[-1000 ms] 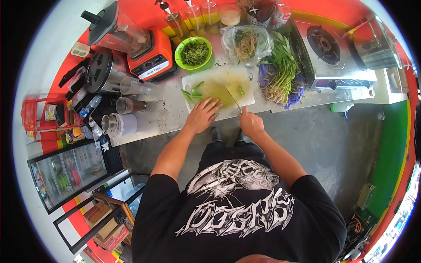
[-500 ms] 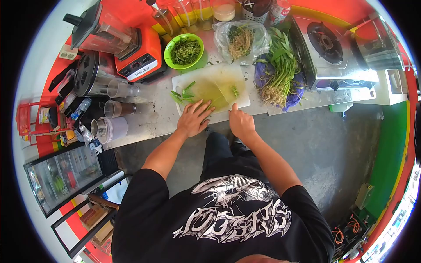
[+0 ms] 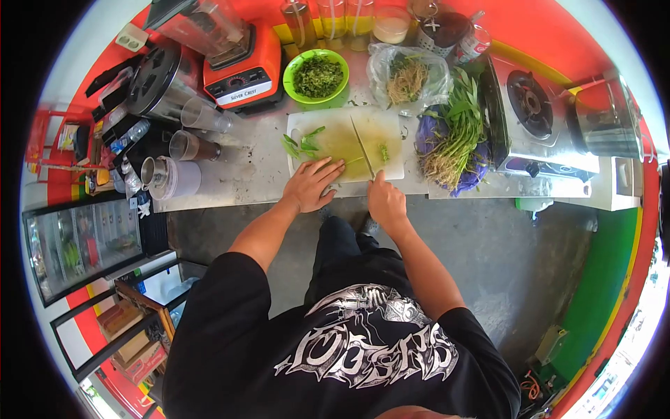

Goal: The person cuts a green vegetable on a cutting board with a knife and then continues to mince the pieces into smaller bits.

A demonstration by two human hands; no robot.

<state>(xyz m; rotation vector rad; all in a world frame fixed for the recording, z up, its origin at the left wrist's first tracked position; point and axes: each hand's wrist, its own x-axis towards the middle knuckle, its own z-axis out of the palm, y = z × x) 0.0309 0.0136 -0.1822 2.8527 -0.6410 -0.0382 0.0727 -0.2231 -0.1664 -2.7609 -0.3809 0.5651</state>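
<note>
My right hand (image 3: 386, 200) is wrapped round the handle of a kitchen knife (image 3: 361, 145), its long blade pointing away from me over the white cutting board (image 3: 395, 124). At the board's near left edge, my left hand (image 3: 312, 186) holds down leafy greens (image 3: 304, 143) under its fingers. Their leaves spread beyond the hand, and a thin stem runs from the fingertips toward the blade. Right of the knife lies a small heap of chopped green pieces (image 3: 384, 152). The fingertips partly hide the stems.
Beyond the board stand a green bowl (image 3: 317, 99) of chopped greens and a plastic bag (image 3: 440, 84) with rooty stems. On the right are a bundle of rooted greens (image 3: 457, 129) and a gas stove (image 3: 509, 150). A red blender (image 3: 262, 63) and measuring jugs (image 3: 183, 145) are on the left.
The knife blade now shows more clearly, slanting across the board. The stem between left hand and blade is more visible. The whole view has shifted; both hands stay near the board's front edge.
</note>
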